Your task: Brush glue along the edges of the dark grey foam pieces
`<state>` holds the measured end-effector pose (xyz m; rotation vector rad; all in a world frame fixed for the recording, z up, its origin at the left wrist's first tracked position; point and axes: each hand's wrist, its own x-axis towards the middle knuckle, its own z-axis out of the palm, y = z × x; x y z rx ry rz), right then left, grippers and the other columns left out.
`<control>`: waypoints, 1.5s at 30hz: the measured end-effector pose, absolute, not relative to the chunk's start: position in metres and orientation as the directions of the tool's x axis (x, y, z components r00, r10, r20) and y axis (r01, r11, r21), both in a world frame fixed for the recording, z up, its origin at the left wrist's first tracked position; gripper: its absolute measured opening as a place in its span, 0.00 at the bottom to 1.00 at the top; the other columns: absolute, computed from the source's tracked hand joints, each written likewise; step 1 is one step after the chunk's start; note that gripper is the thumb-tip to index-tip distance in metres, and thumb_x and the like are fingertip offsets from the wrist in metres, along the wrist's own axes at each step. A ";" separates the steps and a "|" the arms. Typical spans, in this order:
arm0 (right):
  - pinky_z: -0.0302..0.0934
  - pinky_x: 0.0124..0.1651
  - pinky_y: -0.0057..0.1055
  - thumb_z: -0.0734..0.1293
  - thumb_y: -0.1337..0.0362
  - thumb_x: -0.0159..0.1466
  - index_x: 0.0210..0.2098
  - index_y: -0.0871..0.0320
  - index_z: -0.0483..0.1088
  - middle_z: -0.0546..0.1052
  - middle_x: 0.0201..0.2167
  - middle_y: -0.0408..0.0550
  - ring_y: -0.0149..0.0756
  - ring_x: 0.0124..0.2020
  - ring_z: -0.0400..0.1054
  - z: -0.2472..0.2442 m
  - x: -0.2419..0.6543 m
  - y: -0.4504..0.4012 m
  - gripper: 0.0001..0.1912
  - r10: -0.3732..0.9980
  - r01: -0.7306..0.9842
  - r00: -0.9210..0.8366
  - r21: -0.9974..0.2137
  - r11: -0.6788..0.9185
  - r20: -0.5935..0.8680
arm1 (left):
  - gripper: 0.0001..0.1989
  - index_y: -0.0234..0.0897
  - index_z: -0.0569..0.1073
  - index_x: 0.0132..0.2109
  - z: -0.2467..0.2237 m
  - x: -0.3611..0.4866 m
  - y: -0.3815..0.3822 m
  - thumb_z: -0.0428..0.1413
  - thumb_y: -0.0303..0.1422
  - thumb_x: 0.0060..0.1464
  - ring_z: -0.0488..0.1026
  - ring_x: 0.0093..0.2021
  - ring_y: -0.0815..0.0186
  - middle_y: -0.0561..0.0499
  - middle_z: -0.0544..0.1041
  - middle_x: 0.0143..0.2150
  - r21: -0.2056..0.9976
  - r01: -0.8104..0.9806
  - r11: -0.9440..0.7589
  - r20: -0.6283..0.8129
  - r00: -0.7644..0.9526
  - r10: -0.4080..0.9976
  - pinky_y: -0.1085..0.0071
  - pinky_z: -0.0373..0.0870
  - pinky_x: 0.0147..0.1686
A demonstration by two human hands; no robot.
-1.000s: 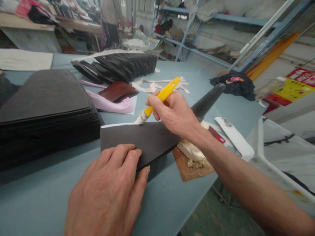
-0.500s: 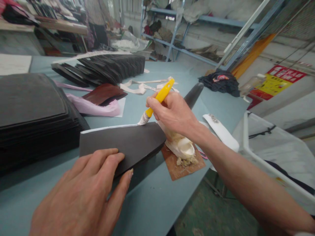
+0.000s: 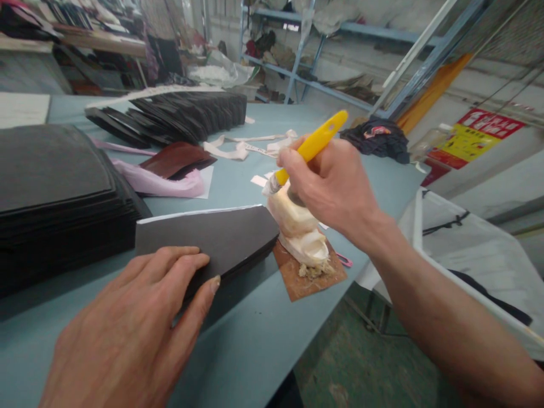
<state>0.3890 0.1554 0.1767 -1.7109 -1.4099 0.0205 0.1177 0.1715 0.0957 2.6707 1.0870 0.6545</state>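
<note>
A small stack of black panels (image 3: 229, 229) lies on the table, with a strip of white paste along its far edge. My left hand (image 3: 140, 306) holds the stack at its near side, fingers on top and thumb against the edge. In my right hand (image 3: 331, 175) is a brush with a yellow handle (image 3: 323, 136), pinched between thumb and fingers. Its whitish bristles (image 3: 272, 185) are raised off the panels, beside a paste-crusted cream container (image 3: 293, 212). That container stands on a brown board (image 3: 297, 283); my right hand partly hides it.
A tall pile of black sheets (image 3: 51, 164) stands at the left. Farther back are fanned black pieces (image 3: 191, 116), pink cloth (image 3: 170, 182), a brown piece (image 3: 174, 158) and a white tape (image 3: 229, 148). Dark cloth (image 3: 376, 136) lies at the right, near a white bin (image 3: 425, 226).
My right hand has lifted the brush off the panels' pasted edge and moved right to the cream container. The left hand stays on the stack; the view has shifted slightly.
</note>
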 end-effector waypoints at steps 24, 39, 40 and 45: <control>0.58 0.24 0.31 0.68 0.46 0.74 0.34 0.52 0.73 0.68 0.19 0.38 0.29 0.20 0.60 0.135 0.258 0.105 0.19 0.934 0.379 0.217 -0.906 0.188 0.285 | 0.20 0.39 0.82 0.52 0.136 0.114 0.242 0.50 0.30 0.60 0.82 0.52 0.56 0.51 0.85 0.47 0.794 0.502 -0.344 -0.073 0.640 0.765 0.56 0.78 0.59; 0.58 0.25 0.30 0.69 0.46 0.72 0.32 0.54 0.73 0.67 0.19 0.38 0.30 0.21 0.62 0.139 0.294 0.107 0.20 0.934 0.476 0.243 -0.871 0.120 0.261 | 0.19 0.42 0.83 0.50 0.128 0.118 0.245 0.50 0.34 0.59 0.83 0.51 0.56 0.50 0.85 0.49 0.759 0.525 -0.384 -0.035 0.622 0.782 0.59 0.78 0.59; 0.58 0.25 0.30 0.69 0.46 0.72 0.31 0.54 0.73 0.67 0.19 0.38 0.30 0.21 0.63 0.139 0.298 0.107 0.20 0.932 0.482 0.247 -0.868 0.120 0.266 | 0.19 0.42 0.83 0.50 0.128 0.118 0.246 0.50 0.36 0.59 0.83 0.51 0.56 0.50 0.85 0.48 0.755 0.528 -0.390 -0.029 0.620 0.784 0.59 0.78 0.58; 0.58 0.26 0.29 0.69 0.49 0.73 0.32 0.55 0.73 0.67 0.19 0.38 0.29 0.22 0.64 0.144 0.319 0.107 0.19 0.927 0.527 0.277 -0.847 0.075 0.255 | 0.21 0.41 0.83 0.49 0.132 0.121 0.242 0.49 0.41 0.58 0.83 0.48 0.56 0.51 0.85 0.47 0.693 0.584 -0.423 -0.020 0.602 0.798 0.56 0.80 0.57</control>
